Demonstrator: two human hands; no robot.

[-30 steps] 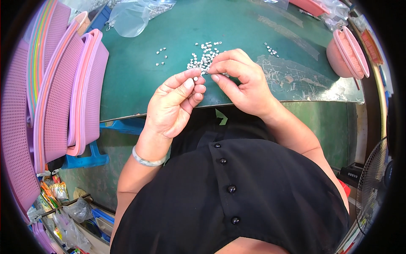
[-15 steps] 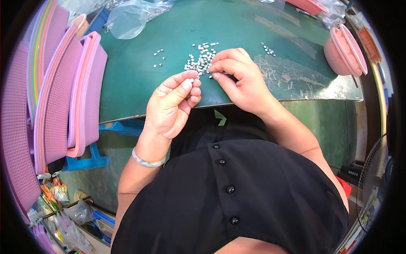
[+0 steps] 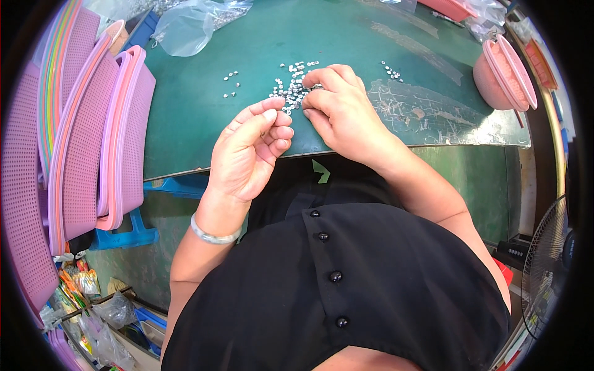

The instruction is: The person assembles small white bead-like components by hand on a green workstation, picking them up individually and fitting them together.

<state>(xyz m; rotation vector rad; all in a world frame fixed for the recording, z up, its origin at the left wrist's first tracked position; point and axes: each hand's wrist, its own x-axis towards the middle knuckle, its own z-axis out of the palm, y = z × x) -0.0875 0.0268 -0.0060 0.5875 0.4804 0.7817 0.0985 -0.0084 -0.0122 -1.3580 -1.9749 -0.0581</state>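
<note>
Small round white-and-dark pieces, bead-like, lie in a loose pile (image 3: pixel 296 86) near the front of the green table. My left hand (image 3: pixel 250 139) is raised palm up at the table's edge, just left of the pile. Its thumb presses against the index finger and the other fingers curl; any small piece in the pinch is too small to make out. Over the pile's right side, my right hand (image 3: pixel 346 114) faces down with its fingertips among the pieces. Its thumb and middle finger come close together, and whatever lies between them is hidden.
Stacked pink and purple perforated baskets (image 3: pixel 80 142) rise at the left. Small groups of pieces lie left (image 3: pixel 231 85) and right (image 3: pixel 391 71) of the pile. A clear plastic bag (image 3: pixel 185 29) rests at the back; a pink container (image 3: pixel 498 74) stands right, above a fan (image 3: pixel 544 266).
My right hand has moved slightly left and its index finger reaches further over the pile. The white piece seen at my left fingertips no longer shows clearly there.
</note>
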